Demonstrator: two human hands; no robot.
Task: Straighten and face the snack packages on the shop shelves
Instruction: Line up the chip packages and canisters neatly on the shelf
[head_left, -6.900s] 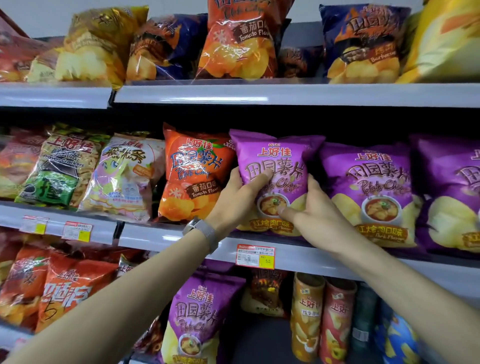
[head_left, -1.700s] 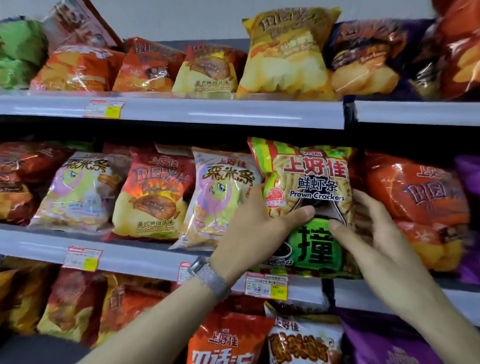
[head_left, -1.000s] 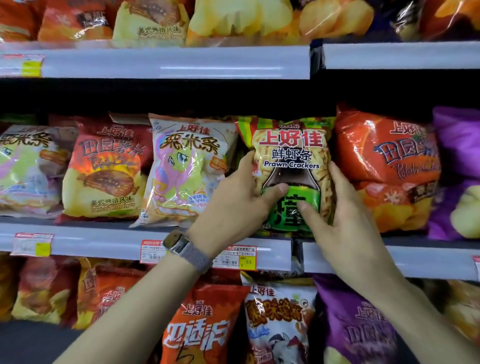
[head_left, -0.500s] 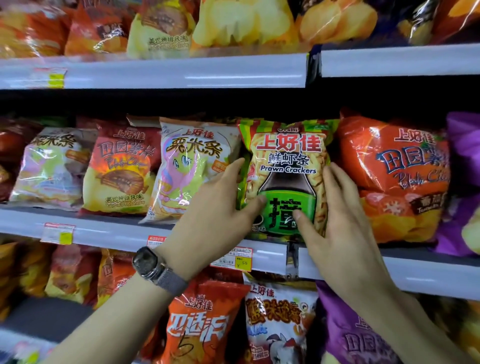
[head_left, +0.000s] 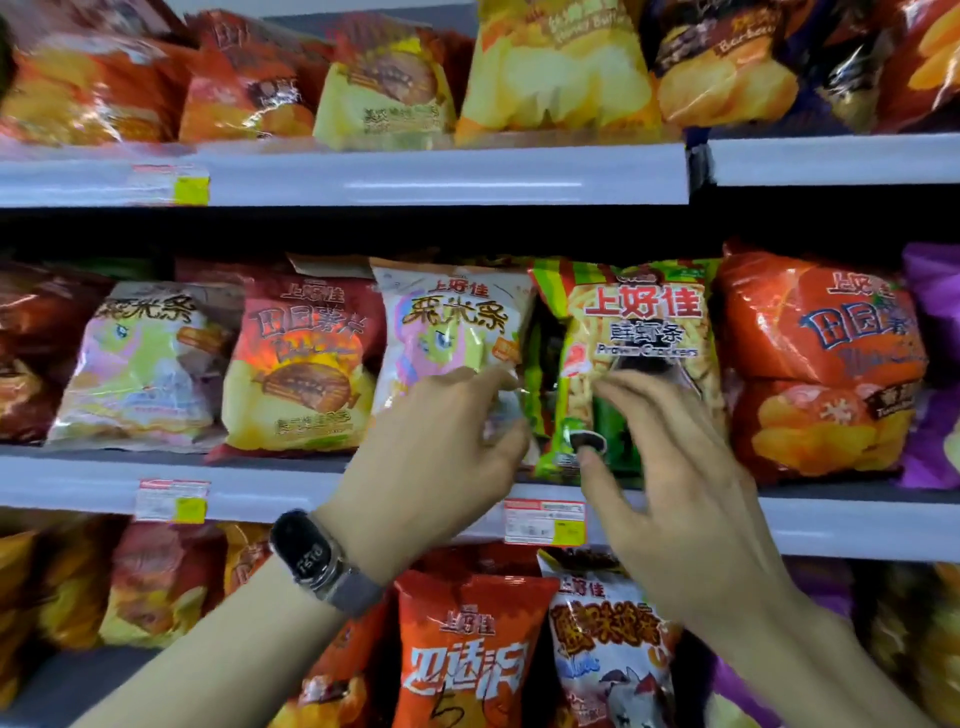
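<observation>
On the middle shelf (head_left: 311, 491), between a pale bag with a cartoon pony (head_left: 452, 332) and an orange tomato chip bag (head_left: 821, 364), the green and yellow prawn cracker bag (head_left: 639, 332) stands upright with its printed front facing outward. Both hands are raised in front of its lower half. The left hand (head_left: 436, 462) sits at the seam where the pony bag meets the cracker bag, its grip wide and loose, fingers curled but closed on nothing; the fingertips look to be at or just off the pony bag's lower right corner, though blur makes contact hard to judge. The right hand (head_left: 670, 499) is spread in front of the cracker bag's lower part, fingers splayed and grip wide, holding nothing; its thumb tip lies over the bag's bottom edge, and whether it touches cannot be told. A dark watch on a grey band (head_left: 317, 564) sits on the left wrist. Left of the pony bag stands a red and yellow chip bag with a steak picture (head_left: 301, 364), then a second pony bag (head_left: 140, 364). A price tag (head_left: 543, 522) is fixed to the shelf edge below the hands. An orange bag (head_left: 467, 654) stands on the shelf beneath.
</observation>
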